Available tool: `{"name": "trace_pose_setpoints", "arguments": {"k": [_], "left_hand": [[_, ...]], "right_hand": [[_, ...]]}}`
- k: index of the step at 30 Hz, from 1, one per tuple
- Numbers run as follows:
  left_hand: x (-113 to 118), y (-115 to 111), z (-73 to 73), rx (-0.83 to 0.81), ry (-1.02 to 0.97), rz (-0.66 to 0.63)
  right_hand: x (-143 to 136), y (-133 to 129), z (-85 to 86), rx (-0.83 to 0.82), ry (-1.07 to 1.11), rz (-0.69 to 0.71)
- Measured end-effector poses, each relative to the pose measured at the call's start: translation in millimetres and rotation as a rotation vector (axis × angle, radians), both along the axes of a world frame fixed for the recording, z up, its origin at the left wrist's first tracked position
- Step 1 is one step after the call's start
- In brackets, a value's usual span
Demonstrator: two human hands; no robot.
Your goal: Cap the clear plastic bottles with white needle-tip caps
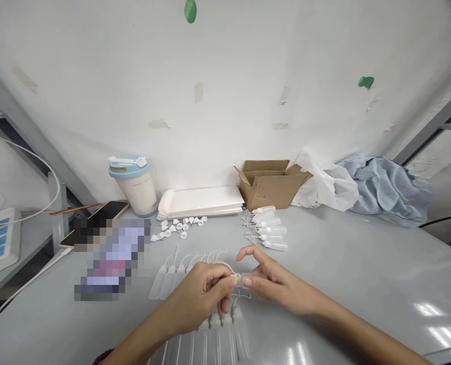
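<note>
Between my hands is a small translucent bottle [255, 276] with a white neck. My left hand [206, 291] pinches its neck end, where a thin white strap curves up. My right hand [274, 281] holds the bottle's body between thumb and fingers, its index finger raised. Behind and beneath my left hand stretches a row of clear bottles [168, 280] with strapped tips. Another row of clear bottles [217, 342] lies nearer to me. Several capped bottles [273, 231] are piled beyond my right hand. Small white caps [179, 227] are scattered beyond my left hand.
A lidded cup [137, 190], a stack of white envelopes [202, 201], an open cardboard box [274, 190], a plastic bag [324, 182] and blue cloth [388, 187] line the wall. Two phones, one pixelated [114, 258], lie left beside a white cable [31, 281].
</note>
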State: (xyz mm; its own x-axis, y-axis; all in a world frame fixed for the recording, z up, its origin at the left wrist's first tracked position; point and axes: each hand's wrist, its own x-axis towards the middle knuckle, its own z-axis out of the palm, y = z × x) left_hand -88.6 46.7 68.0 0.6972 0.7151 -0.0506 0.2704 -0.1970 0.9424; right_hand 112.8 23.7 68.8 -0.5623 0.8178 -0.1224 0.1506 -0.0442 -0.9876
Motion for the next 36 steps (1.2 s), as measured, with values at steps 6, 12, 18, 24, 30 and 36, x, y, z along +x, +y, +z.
{"name": "trace_pose_setpoints", "arguments": {"k": [6, 12, 18, 24, 30, 36], "left_hand": [[3.2, -1.7, -3.6, 0.436, -0.073, 0.110], [4.7, -2.2, -0.9, 0.010, -0.031, 0.105], [2.0, -6.1, -6.8, 0.659, 0.030, 0.057], [-0.4, -8.8, -9.4, 0.736, 0.103, -0.013], [5.1, -9.9, -3.4, 0.411, 0.160, 0.049], [4.9, -5.6, 2.6, 0.139, 0.090, 0.071]], "right_hand": [[0.9, 6.1, -7.0, -0.131, 0.138, -0.029], [0.3, 4.6, -4.6, -0.128, 0.151, -0.032], [0.9, 5.6, -2.6, -0.294, 0.225, -0.024], [-2.7, 7.6, -3.6, -0.469, 0.287, 0.007], [-5.2, 3.4, -6.6, -0.078, 0.071, -0.076], [-5.5, -4.1, 1.1, 0.444, -0.314, -0.186]]}}
